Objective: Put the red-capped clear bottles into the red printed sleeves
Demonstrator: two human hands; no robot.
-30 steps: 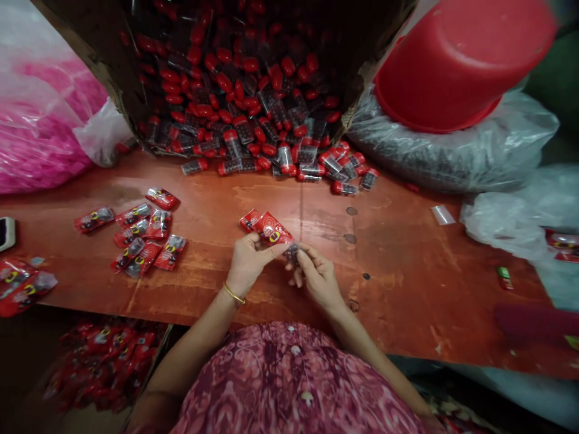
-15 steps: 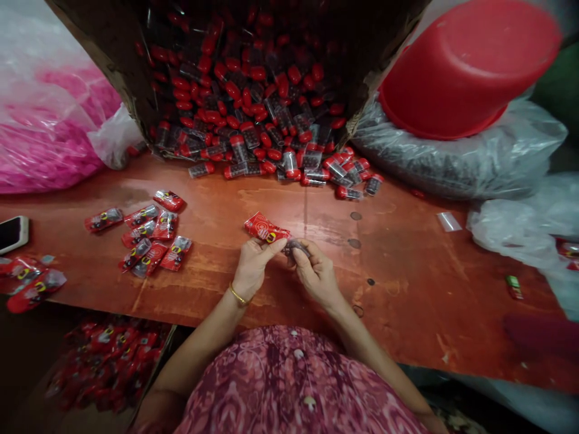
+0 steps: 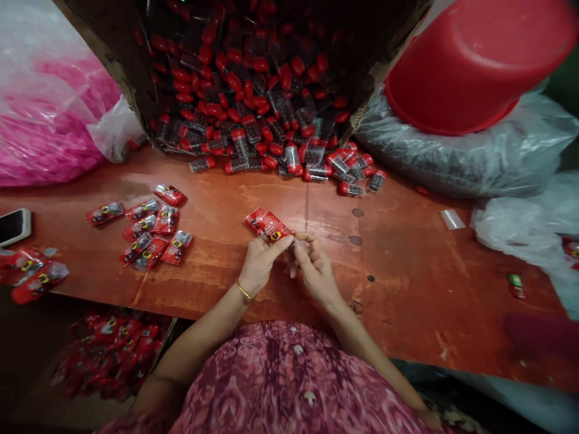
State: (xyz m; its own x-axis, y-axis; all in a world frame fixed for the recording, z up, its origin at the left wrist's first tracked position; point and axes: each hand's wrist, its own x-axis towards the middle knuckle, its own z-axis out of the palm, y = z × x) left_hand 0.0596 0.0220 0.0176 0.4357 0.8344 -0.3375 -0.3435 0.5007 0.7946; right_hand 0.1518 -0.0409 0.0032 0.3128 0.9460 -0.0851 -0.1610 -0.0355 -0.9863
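Observation:
My left hand [image 3: 261,263] pinches a red printed packet [image 3: 269,225] between thumb and fingers, above the orange-brown wooden table [image 3: 407,271]. My right hand [image 3: 314,266] sits close beside it, with its fingertips pinched on a small clear piece [image 3: 297,243] at the packet's end. That piece is mostly hidden by my fingers. A loose group of finished-looking red packets [image 3: 154,226] lies on the table to the left. Several red-capped clear tubes [image 3: 292,158] spill from a cardboard box [image 3: 244,66] beyond my hands.
A red plastic basin [image 3: 474,60] rests upside down on a clear bag of dark items [image 3: 456,154] at the back right. A pink-filled bag [image 3: 49,126] lies back left, a phone [image 3: 13,227] sits at the left edge, and red packets [image 3: 111,355] fill a box below the table.
The packet has shifted slightly in my fingers, and the dark contents at its end are now hidden. My right hand's fingers have closed around that end. The view has moved slightly.

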